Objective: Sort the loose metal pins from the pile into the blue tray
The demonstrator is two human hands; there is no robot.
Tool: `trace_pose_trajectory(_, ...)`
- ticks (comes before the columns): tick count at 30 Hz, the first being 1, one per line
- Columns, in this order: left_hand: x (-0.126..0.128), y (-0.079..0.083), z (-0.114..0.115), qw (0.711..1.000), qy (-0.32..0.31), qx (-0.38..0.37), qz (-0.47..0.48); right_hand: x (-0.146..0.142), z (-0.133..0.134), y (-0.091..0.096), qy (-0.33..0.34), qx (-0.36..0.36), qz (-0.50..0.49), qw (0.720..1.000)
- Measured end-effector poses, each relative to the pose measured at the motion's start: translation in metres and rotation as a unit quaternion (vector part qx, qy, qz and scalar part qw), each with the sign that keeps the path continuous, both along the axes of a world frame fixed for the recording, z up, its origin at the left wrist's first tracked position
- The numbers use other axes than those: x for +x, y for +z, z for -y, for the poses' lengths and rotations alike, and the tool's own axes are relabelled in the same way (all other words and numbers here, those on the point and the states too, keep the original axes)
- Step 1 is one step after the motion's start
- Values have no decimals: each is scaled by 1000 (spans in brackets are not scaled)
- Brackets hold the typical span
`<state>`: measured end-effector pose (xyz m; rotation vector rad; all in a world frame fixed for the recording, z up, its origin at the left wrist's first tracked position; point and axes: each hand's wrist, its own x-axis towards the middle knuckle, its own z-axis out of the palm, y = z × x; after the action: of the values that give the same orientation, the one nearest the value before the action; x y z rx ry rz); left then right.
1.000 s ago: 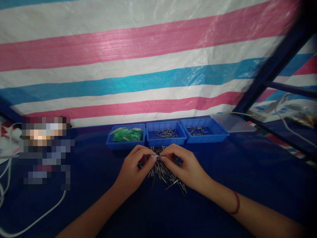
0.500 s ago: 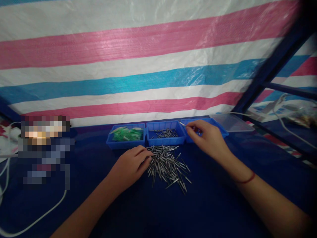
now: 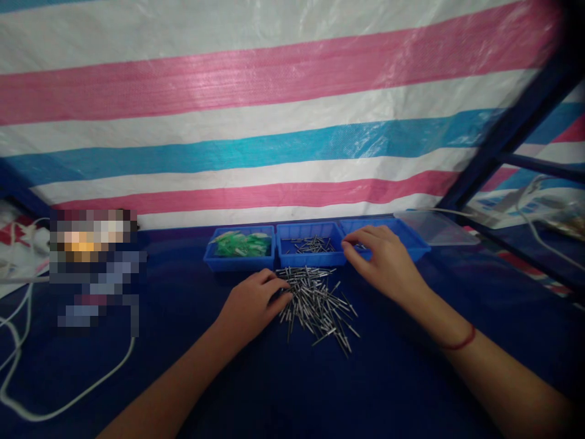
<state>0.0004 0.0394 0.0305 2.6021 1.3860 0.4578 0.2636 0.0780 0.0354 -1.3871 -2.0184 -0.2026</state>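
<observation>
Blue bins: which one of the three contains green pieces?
The leftmost bin: green pieces lie inside it, whereas the middle bin and right bin show no green.

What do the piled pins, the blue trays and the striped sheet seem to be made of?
Piled pins: probably metal; silvery, with bright glints. Blue trays: likely moulded plastic, satin; ribbed walls. Striped sheet: apparently woven plastic, glossy; creases and a fine weave catch light.

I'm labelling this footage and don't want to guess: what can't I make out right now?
All in the head view:
Right blue bin: contents partly hidden by the right hand.
Whether that hand pinches anything: too small and dim to tell.
Metal pieces in the pile: overlapping, so uncountable.
Far-left patch: pixelated over.
Left forearm: cut off by the bottom edge.
</observation>
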Motion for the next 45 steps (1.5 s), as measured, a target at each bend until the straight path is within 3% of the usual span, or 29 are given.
trace_pose_trajectory(9,3,-11,-2,998,22,-21,49,-43,27,-10,173,-53,-25,983)
trace_pose_trajectory(17,11,3,5,976,23,-45,213,-55,38,-17,226,-90,-135,961)
trace_pose_trajectory(24,17,3,13,966,1,-76,245,-58,46,-9,273,-94,-232,929)
trace_pose_trajectory(37,13,4,8,971,-53,-82,219,-60,51,-5,276,-98,-271,917)
trace_pose_trajectory(45,11,4,9,971,-44,-75,224,-59,51,-5,277,-98,-274,916)
